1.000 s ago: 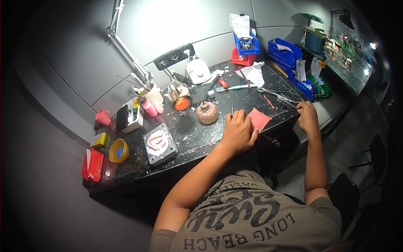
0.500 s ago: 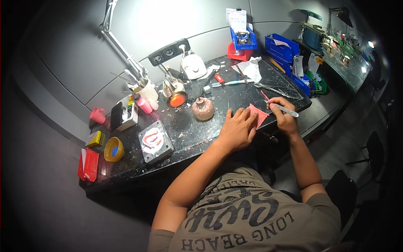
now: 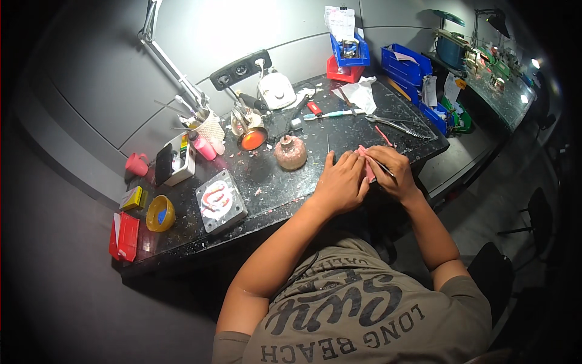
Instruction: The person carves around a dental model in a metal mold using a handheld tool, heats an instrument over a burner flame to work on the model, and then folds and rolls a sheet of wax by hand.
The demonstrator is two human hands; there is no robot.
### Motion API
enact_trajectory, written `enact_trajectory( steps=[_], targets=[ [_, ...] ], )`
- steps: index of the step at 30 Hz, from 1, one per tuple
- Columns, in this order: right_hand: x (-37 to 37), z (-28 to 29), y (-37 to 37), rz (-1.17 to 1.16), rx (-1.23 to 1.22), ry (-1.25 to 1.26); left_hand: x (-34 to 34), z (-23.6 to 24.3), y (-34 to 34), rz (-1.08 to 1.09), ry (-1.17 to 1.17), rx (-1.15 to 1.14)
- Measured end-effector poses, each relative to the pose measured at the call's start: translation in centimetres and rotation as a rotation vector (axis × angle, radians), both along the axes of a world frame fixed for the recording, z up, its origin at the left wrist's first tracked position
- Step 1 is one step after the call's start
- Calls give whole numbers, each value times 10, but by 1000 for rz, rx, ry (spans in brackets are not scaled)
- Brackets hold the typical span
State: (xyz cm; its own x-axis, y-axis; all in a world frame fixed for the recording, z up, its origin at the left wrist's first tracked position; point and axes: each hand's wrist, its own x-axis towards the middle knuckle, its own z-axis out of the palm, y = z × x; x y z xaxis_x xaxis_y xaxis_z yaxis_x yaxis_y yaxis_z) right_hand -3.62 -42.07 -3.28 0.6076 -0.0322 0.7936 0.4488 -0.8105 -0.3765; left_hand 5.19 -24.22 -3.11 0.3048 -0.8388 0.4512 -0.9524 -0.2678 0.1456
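Note:
On the black bench's right part, my left hand (image 3: 341,184) lies over a pink wax-like sheet (image 3: 368,173), its fingers stretched out and pressing on it. My right hand (image 3: 396,174) is closed around a slim knife-like tool (image 3: 384,169), and its fingertips meet the sheet beside my left fingers. The tool's tip is hidden by the hands, as is most of the sheet. A thin pink strip (image 3: 384,136) lies on the bench just beyond my right hand. Past my left fingers, a thin pointed metal tool (image 3: 328,143) lies on the bench.
A round pinkish burner-like jar (image 3: 291,154) stands left of my hands. Farther left sit a grey block with a dental mould (image 3: 221,202) and a yellow bowl (image 3: 160,213). Metal pliers (image 3: 397,126), a toothbrush (image 3: 334,114) and blue bins (image 3: 405,70) are beyond.
My right hand has moved left and down with the tool, from beside the pink sheet onto it, next to my left fingers. The left hand stays on the sheet.

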Motion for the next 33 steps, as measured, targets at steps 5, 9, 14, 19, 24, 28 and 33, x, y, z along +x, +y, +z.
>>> enact_trajectory(
  steps=[5,9,14,19,24,28,33],
  targets=[
    [2,-1,0,-6,-12,8,0,0,0,5,-5,-5],
    [1,-2,0,-10,-19,30,-1,1,-1,10,-7,-6],
    [-4,1,1,-18,-55,30,-4,4,-1,25,-41,19],
    [-13,1,-2,-31,-72,29,-5,7,-1,29,-36,39],
    [-23,1,-6,-32,-86,47,-4,4,-1,33,-47,43],
    [-32,1,-10,-48,-95,50,-4,3,-2,27,-62,27],
    [-48,15,-11,-40,-46,72,-5,7,-1,42,-52,68]
  ],
)
